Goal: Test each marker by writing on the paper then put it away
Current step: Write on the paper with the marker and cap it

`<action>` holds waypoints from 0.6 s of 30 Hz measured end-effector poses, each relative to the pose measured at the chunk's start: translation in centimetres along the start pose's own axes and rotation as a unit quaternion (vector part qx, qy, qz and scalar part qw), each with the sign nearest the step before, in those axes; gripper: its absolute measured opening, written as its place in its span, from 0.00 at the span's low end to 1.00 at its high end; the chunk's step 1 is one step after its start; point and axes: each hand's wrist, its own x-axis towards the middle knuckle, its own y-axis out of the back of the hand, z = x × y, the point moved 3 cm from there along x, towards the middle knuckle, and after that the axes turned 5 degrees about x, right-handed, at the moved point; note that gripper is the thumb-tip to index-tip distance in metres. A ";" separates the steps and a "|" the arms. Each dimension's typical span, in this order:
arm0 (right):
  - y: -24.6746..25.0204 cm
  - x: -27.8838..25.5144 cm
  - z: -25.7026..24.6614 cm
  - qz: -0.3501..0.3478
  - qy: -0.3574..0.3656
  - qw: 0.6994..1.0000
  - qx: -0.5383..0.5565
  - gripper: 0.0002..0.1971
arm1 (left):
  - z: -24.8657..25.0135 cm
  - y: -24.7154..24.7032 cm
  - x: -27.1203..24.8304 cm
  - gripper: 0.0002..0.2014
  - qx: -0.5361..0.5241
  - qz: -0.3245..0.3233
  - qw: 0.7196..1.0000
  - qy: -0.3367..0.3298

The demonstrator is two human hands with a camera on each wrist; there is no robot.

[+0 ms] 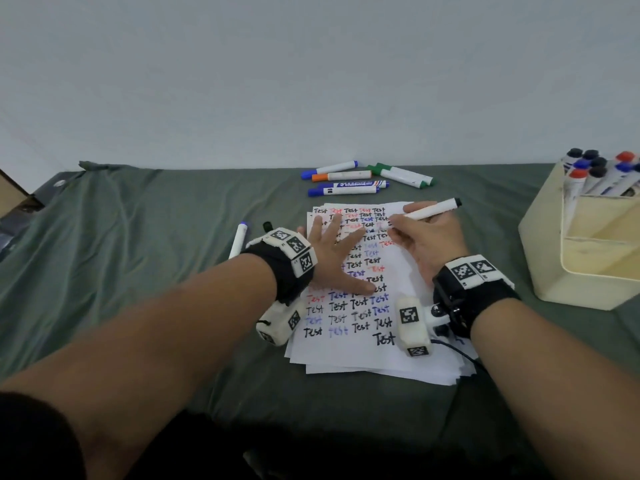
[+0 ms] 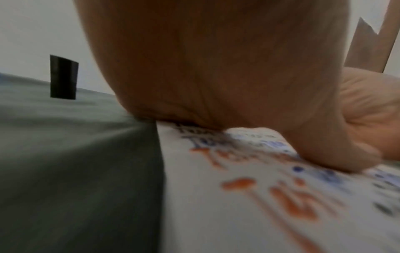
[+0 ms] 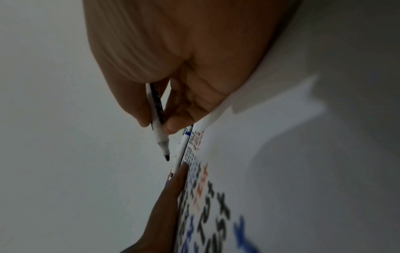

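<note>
— What are the hands doing?

— The right hand (image 1: 424, 242) pinches one uncapped black marker (image 1: 427, 210), its tip at the upper rows of the paper (image 1: 349, 351). In the right wrist view the nib (image 3: 167, 157) sits just off the sheet. The left hand (image 1: 334, 259) lies flat, fingers spread, pressing the stack down.

— How many markers lie loose?

— Six near the wall (image 1: 363, 180): three with blue caps, one orange, two green. One more blue-tipped marker (image 1: 238, 239) lies left of the paper, and one black cap (image 2: 63, 77) stands upright on the green cloth (image 1: 138, 271).

— And those put away?

— The cream organizer (image 1: 554, 265) at right holds about nine, with black, blue and red caps; the exact count is hard to tell.
</note>
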 end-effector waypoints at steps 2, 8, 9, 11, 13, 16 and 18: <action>0.0 -0.3 -0.1 -0.014 0.027 0.998 -0.050 0.09 | -0.3 -0.5 0.4 0.65 -0.001 0.005 1.000 -0.004; 0.8 -0.2 -0.5 0.003 0.080 0.985 -0.153 0.10 | -0.1 -0.9 0.5 0.64 -0.009 0.025 1.000 -0.010; 1.0 -0.2 -0.5 0.004 0.075 0.984 -0.159 0.10 | 0.0 -0.9 0.4 0.64 -0.010 0.024 1.000 -0.011; 1.3 -0.3 -0.3 -0.002 0.068 0.982 -0.177 0.09 | 0.0 -0.7 0.3 0.65 -0.010 0.020 1.000 -0.012; 1.3 -0.3 -0.3 -0.017 0.068 0.978 -0.197 0.07 | 0.0 -0.6 0.1 0.65 -0.011 0.014 1.000 -0.010; 1.3 -0.2 -0.2 -0.014 0.074 0.973 -0.218 0.05 | 0.1 -0.4 -0.2 0.65 -0.013 0.010 1.000 -0.008; 1.4 -0.1 -0.1 -0.010 0.077 0.971 -0.225 0.06 | 0.2 -0.4 -0.3 0.66 -0.012 0.011 1.000 -0.008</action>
